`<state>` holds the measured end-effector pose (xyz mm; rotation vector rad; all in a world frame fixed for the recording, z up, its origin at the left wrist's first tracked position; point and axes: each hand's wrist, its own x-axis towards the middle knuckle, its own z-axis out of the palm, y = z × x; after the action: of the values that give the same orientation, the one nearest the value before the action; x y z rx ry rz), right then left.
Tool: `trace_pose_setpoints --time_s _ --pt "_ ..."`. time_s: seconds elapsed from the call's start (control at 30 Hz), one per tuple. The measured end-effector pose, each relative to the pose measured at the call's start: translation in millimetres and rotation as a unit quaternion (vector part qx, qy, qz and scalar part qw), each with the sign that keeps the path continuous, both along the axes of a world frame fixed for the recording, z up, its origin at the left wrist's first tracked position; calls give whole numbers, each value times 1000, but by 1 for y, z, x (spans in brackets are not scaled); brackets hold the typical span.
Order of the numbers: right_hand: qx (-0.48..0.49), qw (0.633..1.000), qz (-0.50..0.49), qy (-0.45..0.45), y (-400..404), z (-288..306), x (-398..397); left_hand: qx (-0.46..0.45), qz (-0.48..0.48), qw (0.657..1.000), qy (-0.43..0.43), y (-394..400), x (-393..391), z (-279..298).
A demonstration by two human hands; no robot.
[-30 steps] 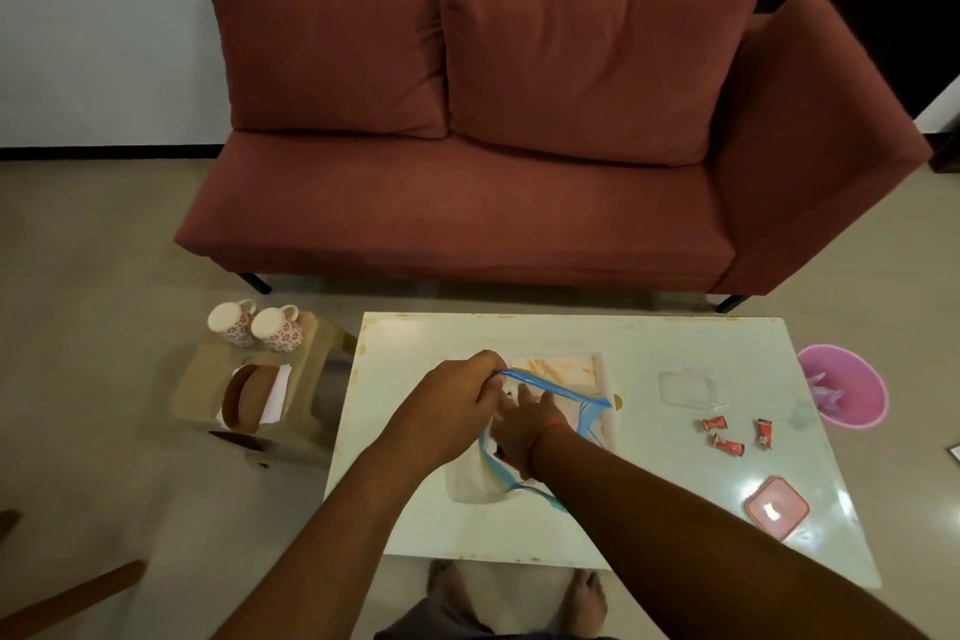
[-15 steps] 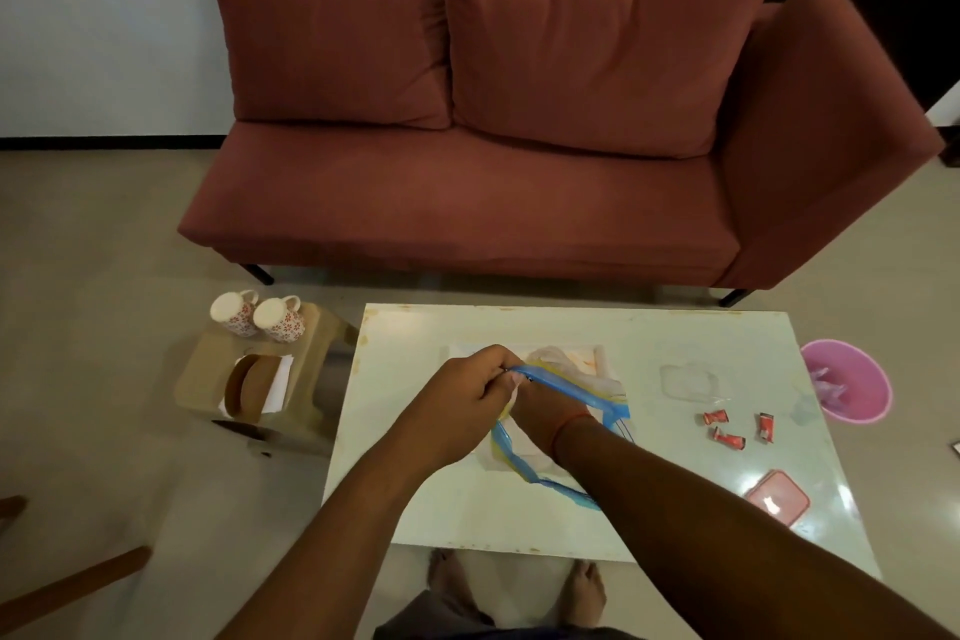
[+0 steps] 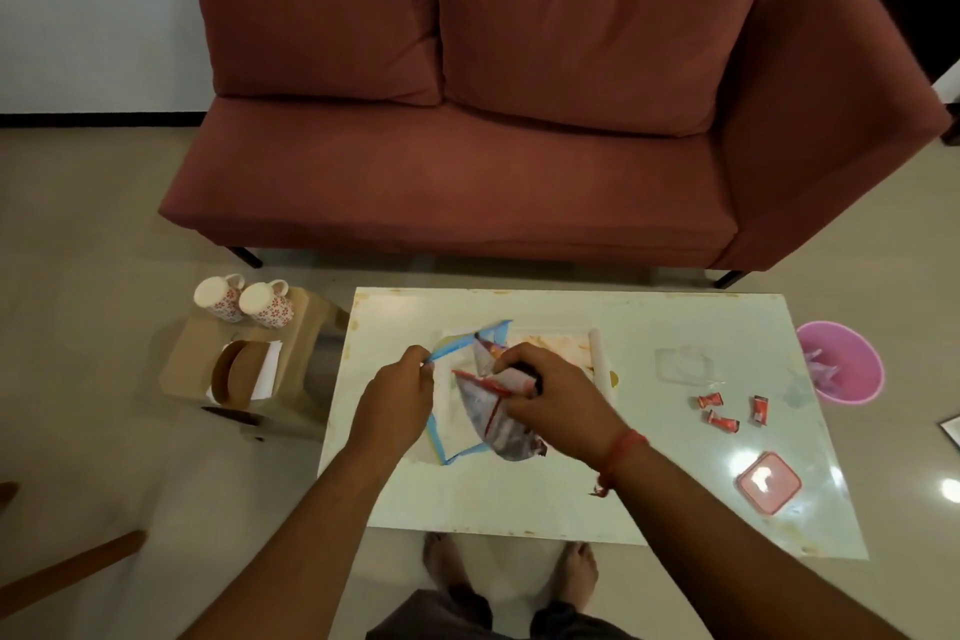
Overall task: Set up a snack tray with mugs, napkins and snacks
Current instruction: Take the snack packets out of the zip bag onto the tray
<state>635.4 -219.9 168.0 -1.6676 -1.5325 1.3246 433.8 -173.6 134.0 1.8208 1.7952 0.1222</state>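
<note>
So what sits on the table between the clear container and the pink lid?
Head view: three small red sachets lie between the clear container and the pink lid.

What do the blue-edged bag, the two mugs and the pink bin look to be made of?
Bag: thin clear plastic with a blue seal strip; it crumples and shows the table through it. Left hand pinches its edge; right hand grips a glossy snack packet, probably foil.
Mugs: likely glazed ceramic, white with red flowers.
Bin: looks like moulded plastic, even pink.
</note>
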Motion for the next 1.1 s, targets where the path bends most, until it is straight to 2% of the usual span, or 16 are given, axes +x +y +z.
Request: trace_pose_setpoints --time_s 0.07,0.13,0.2,0.27,0.33,0.47,0.53,0.7,0.83,0.9,0.97,1.03,1.1 --pt "-39 986 -93 130 -7 4 15 -11 27 1000 -5 0 -8 -6" --pt "-51 951 -189 238 -12 1 36 -12 55 998 -23 -3 -12 -11" --pt "-62 908 -272 312 -10 -19 54 -17 83 995 -47 -5 -18 -17" --pt "-96 868 -352 337 -2 -57 66 -20 104 992 -65 -9 -23 -23" --pt "-139 850 -400 314 6 -113 72 -20 123 989 -83 -14 -29 -26" --pt "-235 863 -404 189 22 -220 65 -11 156 982 -110 -26 -38 -28" --pt "-254 871 -393 152 31 -258 56 -3 157 981 -113 -29 -41 -28" --pt "-296 849 -385 210 62 -328 36 -1 155 979 -132 -28 -49 -29" --pt "-326 803 -433 249 75 -346 34 -10 139 981 -137 -24 -50 -34" --pt "-342 793 -465 192 72 -352 43 -14 132 981 -143 -21 -48 -34" --pt "-339 812 -461 117 61 -339 52 -17 124 980 -155 -17 -44 -33" --pt "-312 847 -429 44 46 -312 59 -29 114 978 -173 -13 -38 -30" --pt "-229 884 -406 -15 31 -278 65 -45 90 978 -181 -8 -32 -27"
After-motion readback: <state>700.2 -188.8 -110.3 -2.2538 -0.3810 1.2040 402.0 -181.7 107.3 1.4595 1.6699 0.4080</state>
